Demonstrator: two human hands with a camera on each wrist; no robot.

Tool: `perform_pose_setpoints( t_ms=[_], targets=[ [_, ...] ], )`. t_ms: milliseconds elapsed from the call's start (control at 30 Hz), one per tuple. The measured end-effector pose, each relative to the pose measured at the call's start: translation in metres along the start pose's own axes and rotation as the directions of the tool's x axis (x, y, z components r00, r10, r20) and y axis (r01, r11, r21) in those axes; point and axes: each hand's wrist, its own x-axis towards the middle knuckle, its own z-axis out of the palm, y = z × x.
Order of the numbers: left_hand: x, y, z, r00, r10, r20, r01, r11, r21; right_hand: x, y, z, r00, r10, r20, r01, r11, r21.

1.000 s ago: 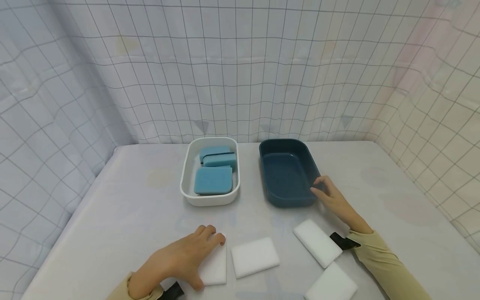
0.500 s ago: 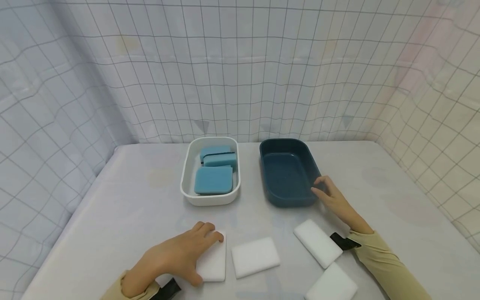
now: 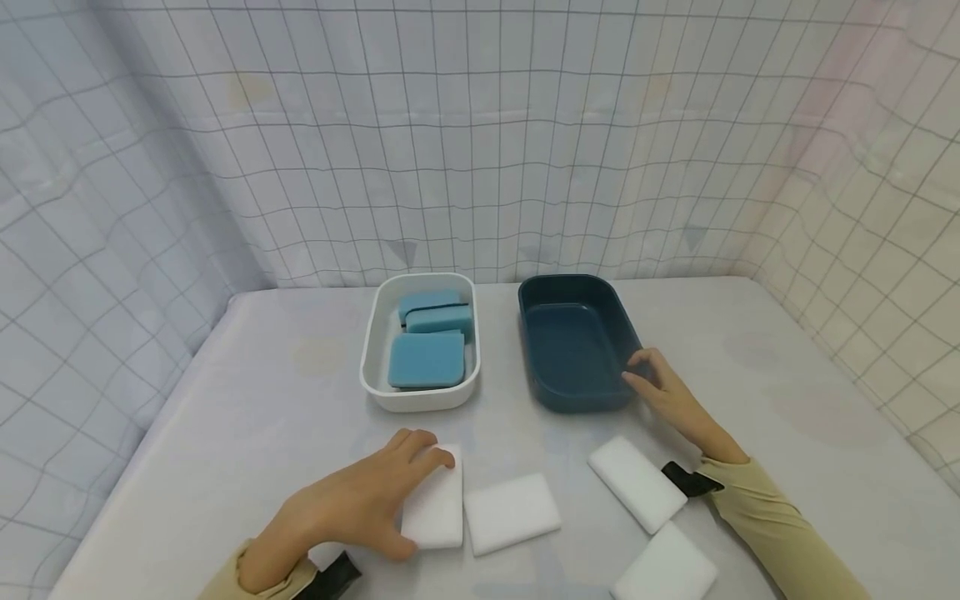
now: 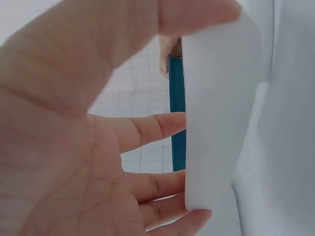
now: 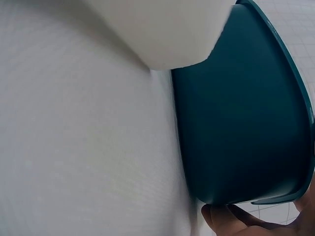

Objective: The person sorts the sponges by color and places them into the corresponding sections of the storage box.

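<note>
My left hand (image 3: 360,504) grips a white sponge block (image 3: 437,508) low over the front of the table. In the left wrist view the thumb presses one end of the block and the fingers meet its side and far end. A dark blue rectangular bin (image 3: 573,350) stands at the back, right of the middle. At its near right corner my right hand (image 3: 667,400) holds the rim, with thumb and forefinger bent over it. From the right wrist view, fingers (image 5: 224,219) appear at the bin's lower edge, partly out of frame.
Left of the bin stands a white bin (image 3: 367,358) with several light blue blocks (image 3: 427,360) inside. Loose white blocks lie in front: one in the middle (image 3: 512,514), two near the right forearm (image 3: 637,483). Grid-patterned curtains (image 3: 480,142) enclose the table's back and sides.
My left hand has moved forward, away from me, bringing the white sponge block closer to the middle block. The right hand stays at the bin's corner.
</note>
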Motion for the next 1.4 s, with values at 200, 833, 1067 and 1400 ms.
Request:
perform_pose_setpoints(
  t_ms=[200, 833, 1067, 1400],
  targets=[
    [0.005, 0.0, 0.001, 0.999, 0.001, -0.037, -0.001, 1.0, 0.009, -0.001, -0.003, -0.001, 1.0, 0.005, -0.002, -0.005, 1.0, 0.006],
    [0.025, -0.007, -0.004, 0.993, 0.034, -0.112, -0.029, 0.998, 0.052, 0.002, -0.003, -0.002, 1.0, -0.021, -0.018, 0.021, 1.0, 0.002],
    [0.046, -0.004, -0.01, 0.991, 0.065, -0.116, -0.06, 0.997, 0.042, 0.002, -0.005, -0.002, 1.0, -0.003, -0.018, 0.003, 1.0, 0.004],
    [0.083, -0.005, -0.012, 0.989, 0.109, -0.098, -0.108, 0.994, 0.012, 0.0, -0.001, 0.0, 1.0, 0.012, -0.024, -0.012, 1.0, -0.005]
  ],
)
